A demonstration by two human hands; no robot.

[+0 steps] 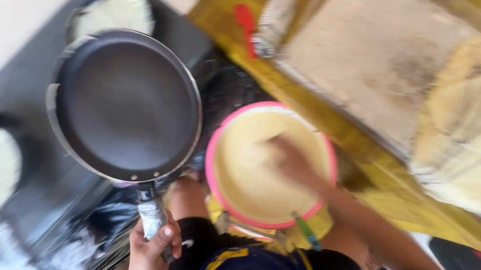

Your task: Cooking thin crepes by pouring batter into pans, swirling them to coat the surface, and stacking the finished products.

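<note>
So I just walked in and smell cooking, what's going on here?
A person holds a dark empty frying pan by its handle with the left hand, above a dark stove. The right hand, blurred, reaches into a pink-rimmed bowl of pale batter. A stack of cooked flatbreads lies beside a wooden board.

Dark stovetop [28,87] beside a yellow cloth [338,128], daylight throughout.

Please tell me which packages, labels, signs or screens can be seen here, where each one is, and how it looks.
Crumpled packet: on the yellow cloth near the top, beside a red utensil; oblong, whitish with dark stripes, too blurred to tell more.
No labels, signs or screens show elsewhere.
</note>
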